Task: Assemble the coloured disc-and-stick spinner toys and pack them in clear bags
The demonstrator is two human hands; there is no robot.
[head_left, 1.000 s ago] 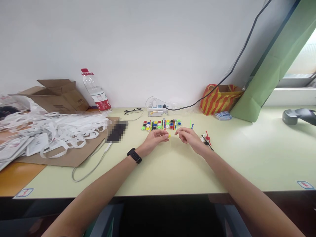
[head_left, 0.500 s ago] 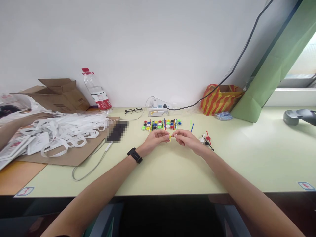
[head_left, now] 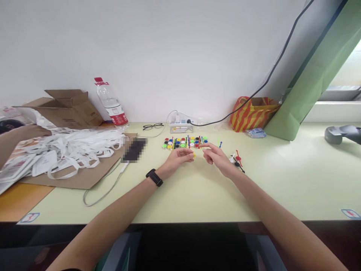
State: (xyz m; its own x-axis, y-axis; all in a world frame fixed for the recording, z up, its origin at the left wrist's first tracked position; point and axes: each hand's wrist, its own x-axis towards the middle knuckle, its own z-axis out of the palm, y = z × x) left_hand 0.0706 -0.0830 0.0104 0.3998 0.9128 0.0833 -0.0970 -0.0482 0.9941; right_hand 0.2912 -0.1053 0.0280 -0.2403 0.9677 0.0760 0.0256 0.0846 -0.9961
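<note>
My left hand [head_left: 178,159], a black watch on its wrist, rests on the pale green table [head_left: 197,188] with fingers pinched on a small yellow piece [head_left: 194,154]. My right hand [head_left: 216,157] hovers just right of it, fingers curled and reaching toward the rows of small coloured discs and sticks [head_left: 184,142] laid out behind both hands. Whether the right fingers hold anything I cannot make out. A few loose sticks, red, black and white [head_left: 237,160], lie right of my right hand. Two more, green and blue [head_left: 219,142], lie behind it.
A pile of white straps [head_left: 64,150] on cardboard fills the left, with another person's hand [head_left: 31,131] at it. A phone [head_left: 134,149], glasses [head_left: 152,127], bottle [head_left: 111,103], power strip [head_left: 180,126] and striped bag [head_left: 251,113] line the back. A grey device [head_left: 341,133] sits far right.
My hands came together over the yellow piece half a second ago, then parted; the right hand moved back toward the coloured rows. The other person's hand came in at the far left.
</note>
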